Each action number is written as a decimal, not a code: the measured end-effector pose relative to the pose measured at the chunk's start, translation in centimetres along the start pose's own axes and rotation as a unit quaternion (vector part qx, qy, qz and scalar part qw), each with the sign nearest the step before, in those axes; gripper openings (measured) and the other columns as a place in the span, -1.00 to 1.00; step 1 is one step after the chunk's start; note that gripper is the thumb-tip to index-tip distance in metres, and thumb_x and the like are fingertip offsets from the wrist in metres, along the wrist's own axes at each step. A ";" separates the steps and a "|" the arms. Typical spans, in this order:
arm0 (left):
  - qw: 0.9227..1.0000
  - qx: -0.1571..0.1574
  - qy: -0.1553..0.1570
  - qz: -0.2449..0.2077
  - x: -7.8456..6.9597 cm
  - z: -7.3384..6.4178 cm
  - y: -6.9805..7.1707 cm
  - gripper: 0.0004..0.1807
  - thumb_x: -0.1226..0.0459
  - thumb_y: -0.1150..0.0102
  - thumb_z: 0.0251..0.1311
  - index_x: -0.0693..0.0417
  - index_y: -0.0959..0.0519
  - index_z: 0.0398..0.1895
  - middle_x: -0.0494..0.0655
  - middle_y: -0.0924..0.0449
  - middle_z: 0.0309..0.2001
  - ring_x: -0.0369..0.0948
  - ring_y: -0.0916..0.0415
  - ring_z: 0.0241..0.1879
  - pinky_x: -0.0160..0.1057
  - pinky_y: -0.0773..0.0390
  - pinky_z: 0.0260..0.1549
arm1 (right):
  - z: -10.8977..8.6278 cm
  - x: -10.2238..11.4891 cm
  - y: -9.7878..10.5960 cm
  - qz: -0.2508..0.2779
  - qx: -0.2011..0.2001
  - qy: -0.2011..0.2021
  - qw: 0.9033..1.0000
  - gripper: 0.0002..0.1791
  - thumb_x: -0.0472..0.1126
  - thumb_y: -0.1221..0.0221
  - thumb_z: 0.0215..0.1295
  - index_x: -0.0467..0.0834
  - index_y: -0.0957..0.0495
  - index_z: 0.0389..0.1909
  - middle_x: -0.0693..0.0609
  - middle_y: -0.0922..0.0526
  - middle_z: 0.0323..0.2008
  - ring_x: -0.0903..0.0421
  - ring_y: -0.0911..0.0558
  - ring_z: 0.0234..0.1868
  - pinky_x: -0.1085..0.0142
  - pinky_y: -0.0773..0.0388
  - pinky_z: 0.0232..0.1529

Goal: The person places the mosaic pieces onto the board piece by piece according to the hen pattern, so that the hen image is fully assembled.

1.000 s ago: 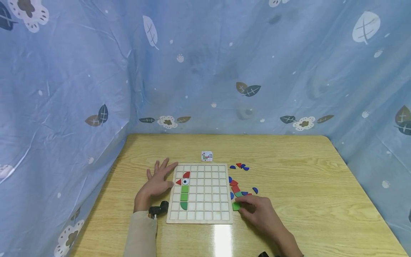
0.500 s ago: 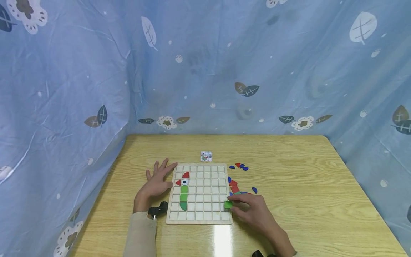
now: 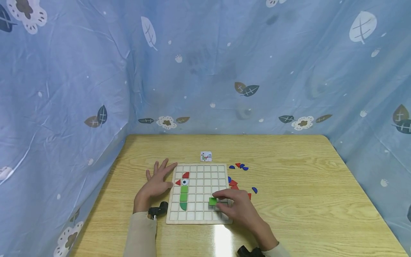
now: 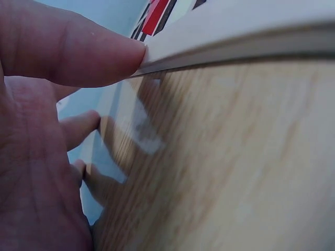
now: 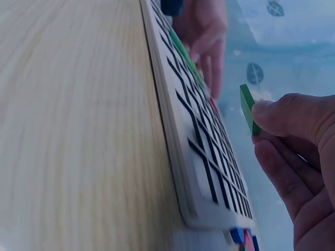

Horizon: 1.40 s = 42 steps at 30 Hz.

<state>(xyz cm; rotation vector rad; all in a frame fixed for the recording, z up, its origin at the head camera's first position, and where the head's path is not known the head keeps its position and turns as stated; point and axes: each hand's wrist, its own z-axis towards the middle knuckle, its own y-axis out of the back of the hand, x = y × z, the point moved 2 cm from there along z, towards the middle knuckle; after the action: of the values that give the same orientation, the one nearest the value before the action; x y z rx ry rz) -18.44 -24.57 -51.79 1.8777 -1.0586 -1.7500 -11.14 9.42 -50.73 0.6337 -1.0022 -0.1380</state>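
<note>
My right hand (image 3: 239,207) pinches a green square tile (image 3: 213,201) between thumb and fingers, held above the lower right part of the wooden grid board (image 3: 196,216). In the right wrist view the tile (image 5: 248,109) stands tilted, raised over the board. My left hand (image 3: 156,184) lies at the board's left edge with fingers spread; in the left wrist view its thumb (image 4: 104,57) touches the rim. In the board's second column sit a red quarter piece (image 3: 186,175), a round eye tile (image 3: 185,182), two green squares (image 3: 184,193) and a green quarter piece (image 3: 183,206). A red triangle (image 3: 178,182) lies beside the eye.
A small printed picture card (image 3: 206,156) lies behind the board. Loose blue half-rounds (image 3: 254,190) and red pieces (image 3: 233,183) lie along the board's right side, some hidden by my right hand. A patterned blue curtain (image 3: 205,71) surrounds the wooden table (image 3: 295,178).
My right hand has picked up the green square tile from the right of the board and carried it left over the grid. My left hand has stayed in place.
</note>
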 end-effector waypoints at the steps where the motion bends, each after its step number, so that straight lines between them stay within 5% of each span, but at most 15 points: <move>1: 1.000 0.000 0.000 0.000 0.0 0.0 0.0 -0.04 0.37 -0.21 0.20 -0.09 -0.25 0.75 0.24 0.29 0.81 0.36 0.67 0.74 0.60 0.78 0.43 | 0.2 0.1 -0.3 0.005 0.005 -0.005 1.000 -0.67 -0.43 -0.52 0.20 -0.16 -0.85 0.00 0.06 -0.91 -0.08 0.08 -0.87 -0.11 0.17 -0.81 -0.10; 22: 1.000 -0.002 0.004 0.002 0.2 0.1 -0.1 -0.05 0.38 -0.22 0.21 -0.09 -0.26 0.75 0.23 0.29 0.82 0.36 0.66 0.74 0.60 0.76 0.44 | 2.5 1.5 -5.4 0.068 0.084 -0.075 0.991 -0.72 -0.37 -0.45 0.34 -0.15 -0.85 0.05 0.03 -0.89 -0.01 0.23 -0.81 -0.06 0.27 -0.76 0.13; 36: 1.000 -0.005 0.006 -0.001 0.1 0.0 0.0 -0.05 0.37 -0.21 0.21 -0.07 -0.26 0.75 0.24 0.27 0.82 0.36 0.66 0.74 0.58 0.77 0.46 | 3.1 2.1 -7.1 -0.011 0.086 -0.024 0.996 -0.69 -0.41 -0.43 0.33 -0.15 -0.85 0.06 0.03 -0.89 -0.02 0.24 -0.80 0.00 0.31 -0.75 0.13; 42: 1.000 -0.001 0.003 0.000 0.0 0.0 0.0 -0.05 0.36 -0.20 0.21 -0.06 -0.24 0.75 0.24 0.28 0.81 0.36 0.66 0.74 0.59 0.77 0.45 | 3.2 2.3 -7.2 -0.032 0.103 -0.044 0.993 -0.66 -0.37 -0.44 0.35 -0.09 -0.84 0.11 0.10 -0.87 0.04 0.30 -0.77 0.07 0.28 -0.74 0.21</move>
<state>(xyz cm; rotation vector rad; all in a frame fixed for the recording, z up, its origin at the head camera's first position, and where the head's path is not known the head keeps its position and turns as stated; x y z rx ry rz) -18.44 -24.57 -51.83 1.8799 -1.0545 -1.7442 -11.28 1.30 -51.78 0.8544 -1.0890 -0.1212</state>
